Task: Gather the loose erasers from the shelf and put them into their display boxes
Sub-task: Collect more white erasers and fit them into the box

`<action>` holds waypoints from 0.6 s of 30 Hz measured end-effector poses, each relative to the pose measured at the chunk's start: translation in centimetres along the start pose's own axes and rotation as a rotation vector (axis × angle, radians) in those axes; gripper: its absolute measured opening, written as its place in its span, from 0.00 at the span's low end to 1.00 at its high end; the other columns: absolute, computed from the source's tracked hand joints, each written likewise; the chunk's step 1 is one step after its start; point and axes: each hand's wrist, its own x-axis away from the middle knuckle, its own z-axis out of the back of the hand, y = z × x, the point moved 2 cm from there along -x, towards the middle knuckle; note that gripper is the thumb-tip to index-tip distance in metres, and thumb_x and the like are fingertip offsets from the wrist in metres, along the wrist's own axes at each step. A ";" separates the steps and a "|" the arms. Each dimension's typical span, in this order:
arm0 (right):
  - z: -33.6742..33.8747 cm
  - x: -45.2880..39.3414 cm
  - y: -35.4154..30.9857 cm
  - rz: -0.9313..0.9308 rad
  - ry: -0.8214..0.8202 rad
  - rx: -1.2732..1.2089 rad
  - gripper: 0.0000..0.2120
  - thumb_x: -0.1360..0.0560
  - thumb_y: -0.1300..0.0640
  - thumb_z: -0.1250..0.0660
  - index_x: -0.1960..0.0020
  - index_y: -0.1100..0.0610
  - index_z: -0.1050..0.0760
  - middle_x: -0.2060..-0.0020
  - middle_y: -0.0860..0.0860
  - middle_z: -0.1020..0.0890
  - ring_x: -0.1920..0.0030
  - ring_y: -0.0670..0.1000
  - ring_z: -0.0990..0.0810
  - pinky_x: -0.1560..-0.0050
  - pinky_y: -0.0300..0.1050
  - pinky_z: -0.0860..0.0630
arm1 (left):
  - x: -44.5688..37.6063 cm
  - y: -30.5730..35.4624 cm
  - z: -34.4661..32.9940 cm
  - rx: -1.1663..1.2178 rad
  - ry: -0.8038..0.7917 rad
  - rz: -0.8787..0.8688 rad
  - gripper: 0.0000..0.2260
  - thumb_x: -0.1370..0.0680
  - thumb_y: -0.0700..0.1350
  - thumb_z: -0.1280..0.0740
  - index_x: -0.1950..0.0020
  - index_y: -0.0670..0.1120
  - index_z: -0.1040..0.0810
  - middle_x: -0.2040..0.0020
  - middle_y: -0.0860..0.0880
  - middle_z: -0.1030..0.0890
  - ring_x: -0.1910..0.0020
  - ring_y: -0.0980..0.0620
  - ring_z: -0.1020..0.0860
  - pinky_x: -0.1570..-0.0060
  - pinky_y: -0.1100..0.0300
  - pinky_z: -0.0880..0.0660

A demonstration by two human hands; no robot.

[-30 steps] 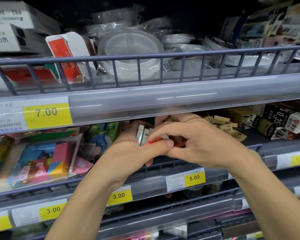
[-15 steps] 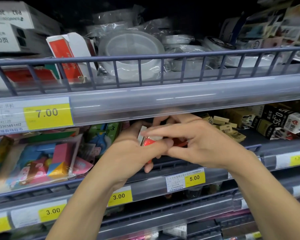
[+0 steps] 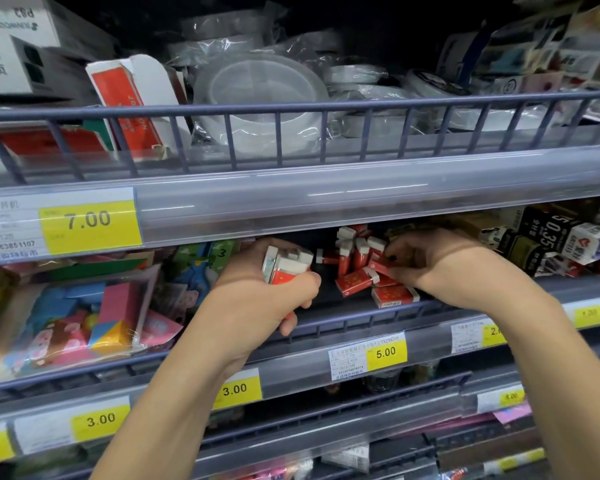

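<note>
Tags we can read: "7.00" (image 3: pixel 88 220), "5.00" (image 3: pixel 385 352). Our left hand (image 3: pixel 260 299) grips a stack of erasers (image 3: pixel 286 265). Our right hand (image 3: pixel 433 265) pinches one from the loose pile (image 3: pixel 361 271).

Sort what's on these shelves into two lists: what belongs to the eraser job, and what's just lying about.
Job:
- left hand, holding a stack of erasers
- right hand, reaching into the loose erasers

Lying about:
- tape rolls
- toy packs
- black boxes
- price tags
</note>
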 end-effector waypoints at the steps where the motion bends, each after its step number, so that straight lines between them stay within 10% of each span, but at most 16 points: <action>1: -0.2 0.0 -0.1 -0.008 -0.017 0.036 0.17 0.25 0.43 0.29 0.38 0.42 0.23 0.44 0.43 0.19 0.50 0.45 0.22 0.53 0.36 0.28 | 0.0 0.0 0.0 0.004 0.001 0.001 0.08 0.34 0.46 0.26 0.57 0.50 0.19 0.68 0.45 0.19 0.79 0.48 0.31 0.77 0.60 0.32; 12: -1.1 -0.4 0.4 0.016 0.057 0.072 0.15 0.23 0.47 0.35 0.37 0.43 0.22 0.41 0.47 0.22 0.42 0.54 0.25 0.45 0.46 0.25 | 0.1 0.2 0.0 -0.011 0.001 0.010 0.08 0.34 0.48 0.26 0.56 0.54 0.19 0.68 0.46 0.19 0.78 0.48 0.30 0.75 0.60 0.31; 18: -1.5 0.7 0.7 0.185 0.254 -0.437 0.13 0.24 0.55 0.30 0.44 0.39 0.22 0.55 0.42 0.18 0.58 0.40 0.20 0.62 0.31 0.27 | 0.1 0.1 0.2 0.017 0.026 0.004 0.10 0.37 0.50 0.26 0.56 0.55 0.18 0.67 0.46 0.18 0.77 0.47 0.29 0.74 0.59 0.30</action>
